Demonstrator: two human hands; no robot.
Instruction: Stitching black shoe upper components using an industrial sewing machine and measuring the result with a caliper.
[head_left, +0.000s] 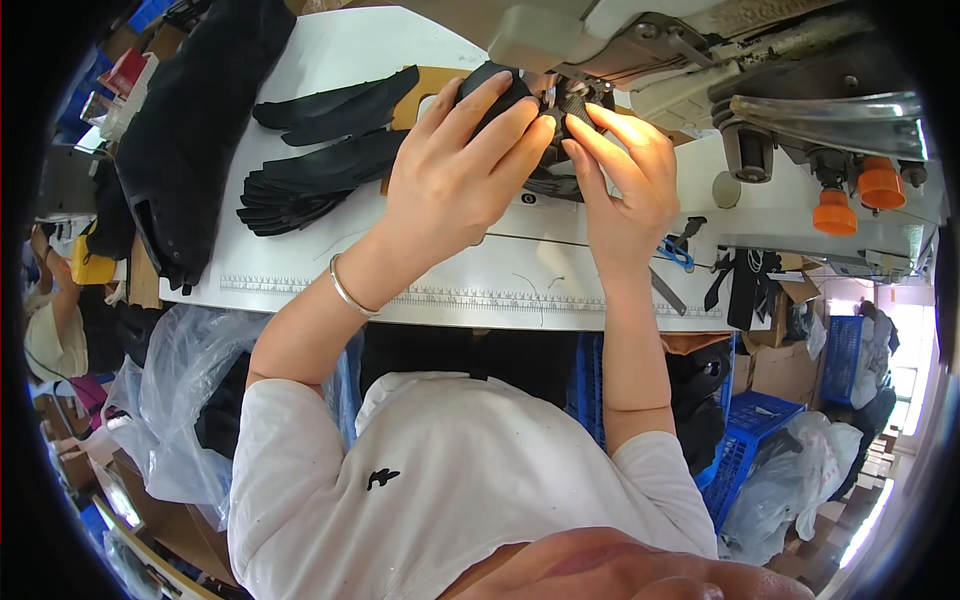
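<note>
At the far side of the white table (440,30), both my hands are on a dark fabric piece (492,88) beneath the head of a sewing machine (625,40). My left hand (450,175) has its fingers bent over the fabric left of the needle area, with a bangle (348,290) round that wrist. Close on the right, my right hand (632,180) pinches the dark material (572,105) with its fingertips. My fingers partly hide the fabric and the stitching spot. Left of my left hand lie two layered bunches of black fabric strips (310,190).
A large black cloth (205,130) covers the table's left end. Blue-handled snips (678,255) lie right of my right wrist, and a printed ruler (450,298) follows the near edge. Blue crates (750,430) and clear plastic bags (190,390) stand below. Another person (60,310) is at far left.
</note>
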